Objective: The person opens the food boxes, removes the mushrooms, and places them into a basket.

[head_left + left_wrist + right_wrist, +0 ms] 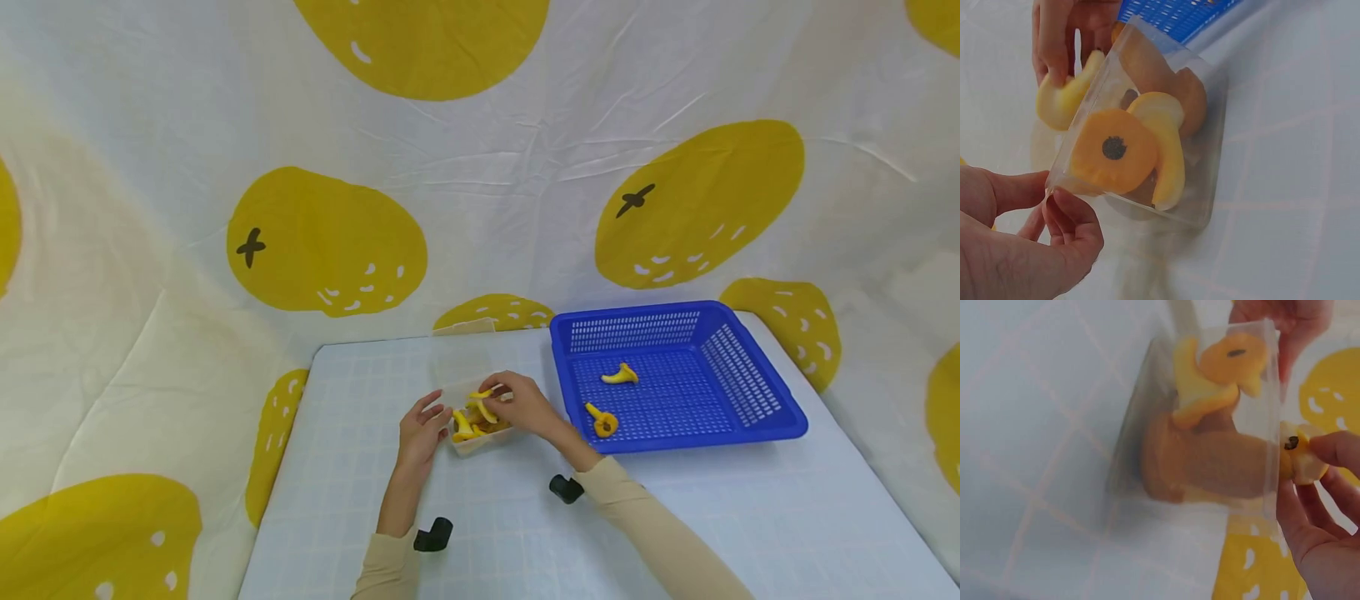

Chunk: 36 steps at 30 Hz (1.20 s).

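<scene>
A clear plastic container [474,447] stands on the table with several yellow and orange-brown toy mushrooms [1166,150] inside. At its left side my left hand [420,432] pinches the rim at a corner between thumb and fingers, plainest in the left wrist view. My right hand [527,408] is over the opening and pinches a pale yellow toy mushroom [1060,103] at the rim. In the right wrist view that hand's thumb and fingers are around the piece, just beyond the container's edge. Part of the container's contents is hidden behind the fingers in the head view.
To the right sits a blue plastic basket [667,383] holding two yellow toy mushrooms [621,375]. The container's transparent lid [461,357] stands raised behind it. A light checked cloth [495,533] covers the table, and a fruit-print curtain [510,208] hangs behind.
</scene>
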### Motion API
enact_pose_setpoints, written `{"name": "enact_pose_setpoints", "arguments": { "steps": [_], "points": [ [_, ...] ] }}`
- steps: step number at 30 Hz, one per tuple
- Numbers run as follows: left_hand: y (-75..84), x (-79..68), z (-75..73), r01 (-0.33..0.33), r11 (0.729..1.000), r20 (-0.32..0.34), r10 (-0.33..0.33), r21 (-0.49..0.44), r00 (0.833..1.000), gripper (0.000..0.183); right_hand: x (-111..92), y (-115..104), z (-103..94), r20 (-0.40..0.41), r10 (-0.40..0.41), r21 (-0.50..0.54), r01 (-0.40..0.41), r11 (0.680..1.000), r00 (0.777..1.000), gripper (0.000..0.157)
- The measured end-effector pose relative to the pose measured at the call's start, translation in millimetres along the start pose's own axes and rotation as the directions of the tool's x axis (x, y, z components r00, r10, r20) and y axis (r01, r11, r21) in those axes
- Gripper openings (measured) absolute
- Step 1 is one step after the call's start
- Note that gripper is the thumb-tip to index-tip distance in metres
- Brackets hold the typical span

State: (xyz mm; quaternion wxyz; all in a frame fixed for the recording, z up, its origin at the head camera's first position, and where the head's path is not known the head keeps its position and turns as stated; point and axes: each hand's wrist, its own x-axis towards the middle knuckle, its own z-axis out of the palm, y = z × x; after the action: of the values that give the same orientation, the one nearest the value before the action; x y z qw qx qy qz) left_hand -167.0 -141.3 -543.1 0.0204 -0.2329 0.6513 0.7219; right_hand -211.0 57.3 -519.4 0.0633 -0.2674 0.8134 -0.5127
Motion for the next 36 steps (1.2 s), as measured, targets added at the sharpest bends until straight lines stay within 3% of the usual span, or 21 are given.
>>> {"name": "enact_pose_setpoints", "arguments": {
  "steps": [8,12,16,23,29,36],
  "points": [
    [-0.7,0.6,-3.4,-0.002,0.999,0.027,0.003,-0.042,1.0,0.047,-8.4,1.5,-24.5,0.004,0.079,0.073,-0.079,0.994,0.997,0.02],
    [-0.8,1.6,-6.1,0.013,0.998,0.042,-0.01,-0.06,0.999,0.048,-11.4,2.9,-33.9,-0.038,0.109,0.076,-0.106,0.991,0.993,0.018],
    [-0.8,1.5,-6.9,0.02,0.998,0.062,-0.016,-0.057,0.998,0.05,-16.1,-5.7,-46.3,-0.088,0.138,0.112,-0.128,0.985,0.987,0.018],
    [-1.2,-0.3,-3.3,0.007,0.999,0.033,-0.006,-0.038,0.999,0.048,-29.3,-25.2,-75.6,-0.08,0.224,0.198,-0.205,0.959,0.971,0.025],
    [-3.7,-0.5,-0.1,-0.006,1.0,0.006,0.006,-0.023,1.0,0.045,-37.8,-2.7,-91.8,-0.118,0.249,0.264,-0.212,0.941,0.961,0.027],
    [-4.2,-0.5,-0.1,-0.009,1.0,0.01,0.009,-0.017,1.0,0.046,-52.1,20.9,-110.0,-0.196,0.262,0.241,-0.213,0.947,0.945,0.03]
  ]
}}
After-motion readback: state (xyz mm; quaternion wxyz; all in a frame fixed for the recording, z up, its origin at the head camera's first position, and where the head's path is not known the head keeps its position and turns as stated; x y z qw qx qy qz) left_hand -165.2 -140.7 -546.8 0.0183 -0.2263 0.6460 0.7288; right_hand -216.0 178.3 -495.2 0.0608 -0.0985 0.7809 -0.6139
